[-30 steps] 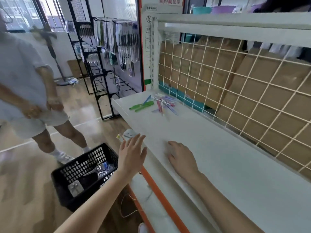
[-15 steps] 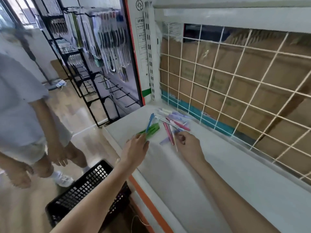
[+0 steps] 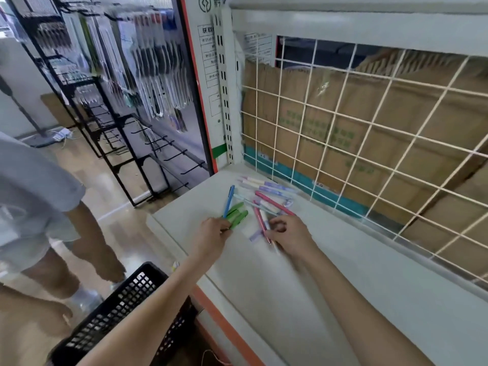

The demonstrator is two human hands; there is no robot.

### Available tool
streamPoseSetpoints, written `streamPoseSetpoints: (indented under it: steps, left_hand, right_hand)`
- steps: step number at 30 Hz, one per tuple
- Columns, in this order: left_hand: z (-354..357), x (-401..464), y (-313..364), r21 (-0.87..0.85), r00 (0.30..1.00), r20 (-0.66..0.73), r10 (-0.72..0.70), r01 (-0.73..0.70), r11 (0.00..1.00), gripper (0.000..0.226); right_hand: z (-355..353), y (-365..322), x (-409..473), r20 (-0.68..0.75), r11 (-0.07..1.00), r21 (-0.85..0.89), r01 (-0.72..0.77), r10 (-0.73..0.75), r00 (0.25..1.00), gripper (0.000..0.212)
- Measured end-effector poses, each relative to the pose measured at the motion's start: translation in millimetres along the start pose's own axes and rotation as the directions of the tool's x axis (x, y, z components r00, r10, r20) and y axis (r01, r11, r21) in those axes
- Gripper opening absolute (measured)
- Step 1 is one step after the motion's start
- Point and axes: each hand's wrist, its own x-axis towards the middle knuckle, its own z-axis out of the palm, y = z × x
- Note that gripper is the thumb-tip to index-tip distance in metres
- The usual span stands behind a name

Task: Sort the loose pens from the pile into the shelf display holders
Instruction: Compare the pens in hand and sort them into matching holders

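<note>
Fingers [image 3: 224, 228] of left hand [image 3: 211, 237] curled around near ends of green pens [image 3: 237, 215], beside a blue pen [image 3: 229, 200] propped at an angle; contact with the blue pen not resolvable. Fingers [image 3: 274, 224] of right hand [image 3: 290, 235] bent in a pinch at the near ends of a pink pen [image 3: 260, 220] and a white pen beside it; exact grasp blurred, apparently closing on the pink pen.

Pile [image 3: 266, 196] of loose pens: pink, lilac, white and pale blue barrels crossing one another, lying on the white shelf [image 3: 330, 286] near its far left corner, just in front of the wire grid back panel [image 3: 369, 143]. Cardboard boxes [image 3: 330, 128] behind the grid.

No display holders in view; every visible pen on the shelf or in the fingers. Judged stage: first gathering by colour, 0 pens placed, whole sorting left.

Periphery: black plastic basket [image 3: 118, 313] on the floor below the shelf edge; a second person [image 3: 39, 207] standing at left; black hook rack [image 3: 118, 88] with hanging packaged goods beyond.
</note>
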Motion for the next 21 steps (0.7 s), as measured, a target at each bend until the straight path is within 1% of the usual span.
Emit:
streamPoseSetpoints:
  steps: [2, 3, 5, 7, 8, 10, 14, 16, 19, 21]
  left_hand:
    - [-2, -1, -2, -0.124, 1.0, 0.001, 0.005, -0.005, 0.992, 0.009]
    - [-2, -2, -2, -0.197, 1.0, 0.004, -0.01, 0.011, 0.98, 0.014]
    - [-3, -2, -5, -0.342, 0.998, 0.011, -0.067, 0.066, 0.937, 0.02]
    - [-5, -4, -7, -0.45, 0.991, 0.03, -0.127, 0.127, 0.884, 0.012]
    - [-6, -6, -6, -0.494, 0.99, 0.03, -0.136, 0.133, 0.859, 0.01]
    - [-8, -14, -2, -0.579, 0.989, 0.034, -0.141, 0.135, 0.804, 0.015]
    - [-10, -40, 12, -0.708, 0.993, 0.057, -0.107, 0.116, 0.697, 0.015]
    - [-7, -54, 20, -0.73, 0.995, 0.065, -0.069, 0.095, 0.677, 0.012]
    - [1, -83, 38, -0.734, 0.996, 0.087, 0.026, 0.046, 0.677, 0.012]
    - [9, -105, 56, -0.769, 0.993, 0.087, 0.085, 0.013, 0.639, 0.009]
  right_hand:
    - [-3, -1, -8, 0.057, 0.976, 0.204, -0.074, 0.063, 0.996, 0.022]
    - [-6, -2, -12, 0.091, 0.956, 0.271, -0.11, 0.089, 0.992, 0.02]
    - [-12, -4, -21, 0.161, 0.917, 0.364, -0.164, 0.112, 0.981, 0.015]
    - [-16, -6, -29, 0.219, 0.864, 0.459, -0.208, 0.116, 0.969, 0.016]
    - [-17, -6, -33, 0.235, 0.84, 0.495, -0.219, 0.114, 0.965, 0.018]
    - [-19, -8, -46, 0.243, 0.818, 0.532, -0.219, 0.1, 0.965, 0.018]
    - [-18, -6, -83, 0.182, 0.8, 0.575, -0.173, 0.081, 0.98, 0.02]
    - [-18, 1, -105, 0.109, 0.795, 0.592, -0.136, 0.088, 0.99, 0.02]
    - [-23, 14, -141, -0.02, 0.781, 0.622, -0.055, 0.086, 0.996, 0.02]
    - [-28, 25, -168, -0.094, 0.749, 0.663, -0.001, 0.084, 0.992, 0.021]
